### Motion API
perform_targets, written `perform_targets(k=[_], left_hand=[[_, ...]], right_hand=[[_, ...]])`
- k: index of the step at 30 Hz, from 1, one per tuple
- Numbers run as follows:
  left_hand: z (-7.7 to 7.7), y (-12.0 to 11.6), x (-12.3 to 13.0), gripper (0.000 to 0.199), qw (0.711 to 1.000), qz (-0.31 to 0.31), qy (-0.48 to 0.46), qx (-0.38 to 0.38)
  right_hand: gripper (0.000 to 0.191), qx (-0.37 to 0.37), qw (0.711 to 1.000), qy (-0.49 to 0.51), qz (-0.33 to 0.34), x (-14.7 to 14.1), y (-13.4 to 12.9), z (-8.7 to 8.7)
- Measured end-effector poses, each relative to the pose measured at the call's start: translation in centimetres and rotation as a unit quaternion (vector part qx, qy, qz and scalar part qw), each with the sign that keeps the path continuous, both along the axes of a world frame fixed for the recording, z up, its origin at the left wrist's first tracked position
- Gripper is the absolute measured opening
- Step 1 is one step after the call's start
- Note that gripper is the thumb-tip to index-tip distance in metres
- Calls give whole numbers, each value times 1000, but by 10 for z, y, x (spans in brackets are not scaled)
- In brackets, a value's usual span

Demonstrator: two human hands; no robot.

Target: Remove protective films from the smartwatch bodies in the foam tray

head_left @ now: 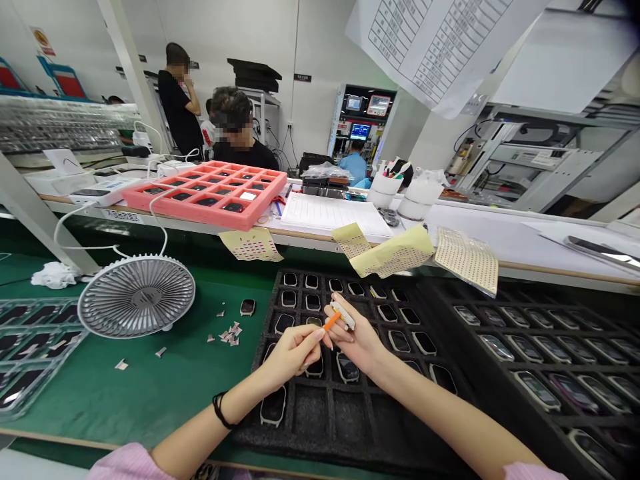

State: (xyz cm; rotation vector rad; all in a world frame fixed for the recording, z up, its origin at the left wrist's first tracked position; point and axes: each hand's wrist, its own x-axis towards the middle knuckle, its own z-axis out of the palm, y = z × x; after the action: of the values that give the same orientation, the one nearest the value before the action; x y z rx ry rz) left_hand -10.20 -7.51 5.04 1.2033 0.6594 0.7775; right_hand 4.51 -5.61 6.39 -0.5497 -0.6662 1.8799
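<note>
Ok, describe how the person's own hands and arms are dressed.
The left hand and right hand are both ungloved. Pale pink sleeves leave most of both forearms uncovered. Thin black bands circle the left wrist; the right shows none.

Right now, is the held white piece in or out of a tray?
Out: the right hand holds the white piece above the black tray.

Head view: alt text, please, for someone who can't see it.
The left-hand grip pinches an orange stick at a pale watch-like device held in the right-hand grip, above a black foam tray of similar devices. To the left, a fan and small scraps sit on the green bench.
</note>
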Motion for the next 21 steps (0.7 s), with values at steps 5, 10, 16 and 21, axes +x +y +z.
perform_targets(k=[5, 10, 16, 21], left_hand=[[-8, 1, 1, 43, 1000, 12, 1, 22], [-8, 0, -1, 43, 1000, 5, 2, 24], [6, 7, -1, 46, 999, 20, 40, 3], [14, 13, 4, 49, 997, 67, 26, 16]], right_hand=[[39, -18, 1000, 1, 13, -2, -3, -3], [45, -25, 999, 15, 25, -5, -4, -4], [34, 7, 995, -71, -64, -6, -5, -5], [33, 75, 966, -222, -109, -11, -10, -13]])
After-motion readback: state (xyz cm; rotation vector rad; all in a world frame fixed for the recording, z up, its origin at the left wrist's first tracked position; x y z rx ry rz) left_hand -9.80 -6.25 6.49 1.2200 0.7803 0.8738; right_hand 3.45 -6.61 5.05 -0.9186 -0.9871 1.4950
